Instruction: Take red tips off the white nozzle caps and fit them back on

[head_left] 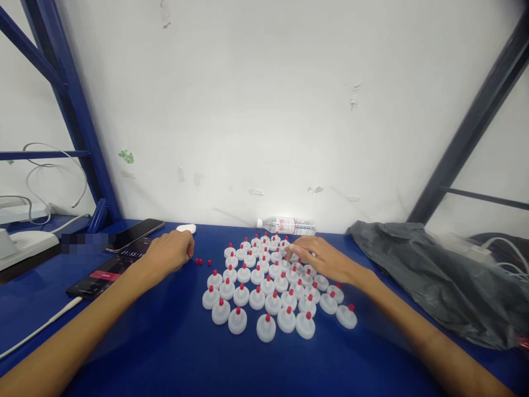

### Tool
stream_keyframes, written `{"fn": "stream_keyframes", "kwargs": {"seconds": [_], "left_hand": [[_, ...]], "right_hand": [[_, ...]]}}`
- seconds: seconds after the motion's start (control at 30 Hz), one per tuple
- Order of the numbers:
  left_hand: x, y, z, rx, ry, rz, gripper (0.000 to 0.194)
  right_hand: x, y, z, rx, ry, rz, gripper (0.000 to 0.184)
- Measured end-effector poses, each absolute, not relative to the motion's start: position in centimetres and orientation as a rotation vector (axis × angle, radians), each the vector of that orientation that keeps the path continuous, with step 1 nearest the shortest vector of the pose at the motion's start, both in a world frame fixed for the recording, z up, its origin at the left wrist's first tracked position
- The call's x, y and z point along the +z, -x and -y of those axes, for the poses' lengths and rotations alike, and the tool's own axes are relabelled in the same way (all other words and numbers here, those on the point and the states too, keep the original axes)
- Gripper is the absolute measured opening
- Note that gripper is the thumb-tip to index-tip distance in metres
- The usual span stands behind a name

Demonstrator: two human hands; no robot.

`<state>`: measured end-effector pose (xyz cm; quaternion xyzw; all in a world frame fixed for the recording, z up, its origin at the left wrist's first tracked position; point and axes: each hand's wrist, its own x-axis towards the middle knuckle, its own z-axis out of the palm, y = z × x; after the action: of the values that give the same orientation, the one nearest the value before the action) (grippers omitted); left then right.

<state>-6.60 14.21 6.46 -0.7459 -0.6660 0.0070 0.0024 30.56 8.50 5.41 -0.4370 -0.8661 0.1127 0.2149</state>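
Many squat white plastic caps with red tips (257, 298) stand upright in loose rows on the blue tabletop (173, 336). Over the back right of this group is my right hand (316, 256), its fingers bent down and drawn together among the caps. What the fingertips grip, if anything, is hidden. My left hand (173, 251) is curled closed at the left, beside a few small loose red tips (200, 261) on the table. Its fingertips face away, so anything in them cannot be seen.
A clear water bottle (287, 225) lies along the wall behind the caps. At the left are a phone with a lit timer (103, 270), a dark phone (138, 232), a white rounded item (187, 227) and cables. Dark grey plastic sheeting (421, 281) covers the right side.
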Motion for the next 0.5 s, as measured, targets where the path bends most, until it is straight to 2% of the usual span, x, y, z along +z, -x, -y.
{"fn": "stream_keyframes", "kwargs": {"seconds": [0.13, 0.5], "left_hand": [[6.37, 6.55, -14.32, 0.038, 2.384, 2.094, 0.020], [6.51, 6.13, -14.36, 0.031, 2.473, 2.145, 0.018]], "right_hand": [[5.20, -30.18, -8.02, 0.359, 1.185, 2.480, 0.059], [5.03, -29.98, -8.23, 0.187, 1.246, 2.362, 0.054]]}}
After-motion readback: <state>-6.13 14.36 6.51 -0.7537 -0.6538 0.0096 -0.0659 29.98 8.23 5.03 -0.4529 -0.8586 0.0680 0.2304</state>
